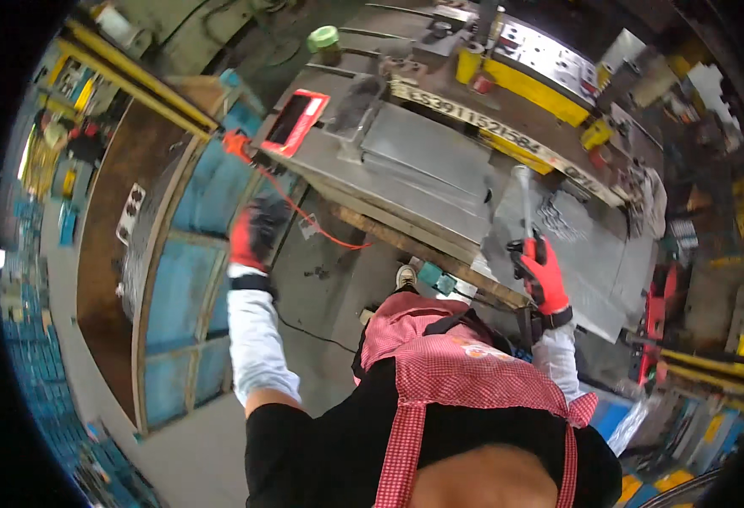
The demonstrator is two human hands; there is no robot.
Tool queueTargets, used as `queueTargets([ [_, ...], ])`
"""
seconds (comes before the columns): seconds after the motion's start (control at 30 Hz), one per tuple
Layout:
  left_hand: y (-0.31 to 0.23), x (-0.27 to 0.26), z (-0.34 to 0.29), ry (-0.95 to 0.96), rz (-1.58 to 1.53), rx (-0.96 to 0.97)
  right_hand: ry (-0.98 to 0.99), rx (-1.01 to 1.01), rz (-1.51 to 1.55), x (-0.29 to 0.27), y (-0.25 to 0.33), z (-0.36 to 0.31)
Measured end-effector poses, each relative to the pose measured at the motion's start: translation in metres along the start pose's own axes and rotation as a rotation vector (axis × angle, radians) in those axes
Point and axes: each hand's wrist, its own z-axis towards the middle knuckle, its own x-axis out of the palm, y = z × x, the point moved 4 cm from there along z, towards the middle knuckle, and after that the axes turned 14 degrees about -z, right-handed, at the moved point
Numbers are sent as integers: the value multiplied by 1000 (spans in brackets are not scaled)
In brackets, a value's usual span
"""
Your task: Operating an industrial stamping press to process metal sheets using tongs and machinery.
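My right hand (544, 273), in a red and black glove, is closed around a pale, rod-shaped tool (526, 199) with a wider far end. The tool reaches over flat metal sheets (596, 271) on the right of the press bed. Thin dark marks or small pieces (561, 218) show on those sheets; I cannot tell which. My left hand (257, 230), gloved alike, hangs off the bed's left side near a blue-panelled cart. Motion smears its fingers. Between the hands, a stack of grey sheet metal (427, 152) lies on the bed.
A yellow-based die (541, 89) stands behind a lettered bar. A red-framed dark panel (295, 123) and a green-lidded jar (324, 41) are at the bed's left. An orange cord (325, 233) hangs in front. The wooden-framed cart (187, 288) stands left.
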Motion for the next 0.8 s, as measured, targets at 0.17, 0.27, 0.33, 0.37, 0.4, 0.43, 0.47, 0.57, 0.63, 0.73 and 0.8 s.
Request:
queueTargets([
  [0.17, 157, 84, 1, 247, -19, -589, 137, -102, -191, 18, 21, 28],
  [0.27, 188, 151, -9, 247, 72, -681, 115, -105, -144, 6, -3, 80],
  [0.33, 195, 168, -11, 299, 0, -700, 162, -46, -189, 7, 4, 107],
  [0.37, 201, 168, -10, 336, -41, -708, 211, 6, -258, 11, 11, 112],
  [0.4, 195, 186, -9, 419, -44, -698, 55, -4, -322, 5, 10, 116],
  [0.43, 188, 194, -8, 388, -88, -708, 117, -9, -319, 12, 21, 115],
  [0.47, 183, 202, -7, 360, -132, -718, 176, -13, -315, 12, 32, 106],
  [0.57, 186, 222, 8, 381, -392, -566, 129, -80, -306, -4, 18, 93],
  [0.63, 181, 239, 23, 362, -550, -404, 105, -174, -267, 11, 60, 65],
  [0.73, 202, 248, 57, 166, -836, -541, 109, -125, -372, 9, 58, 57],
  [0.8, 217, 228, 60, 592, -966, -822, 109, -103, -320, 9, 55, 50],
])
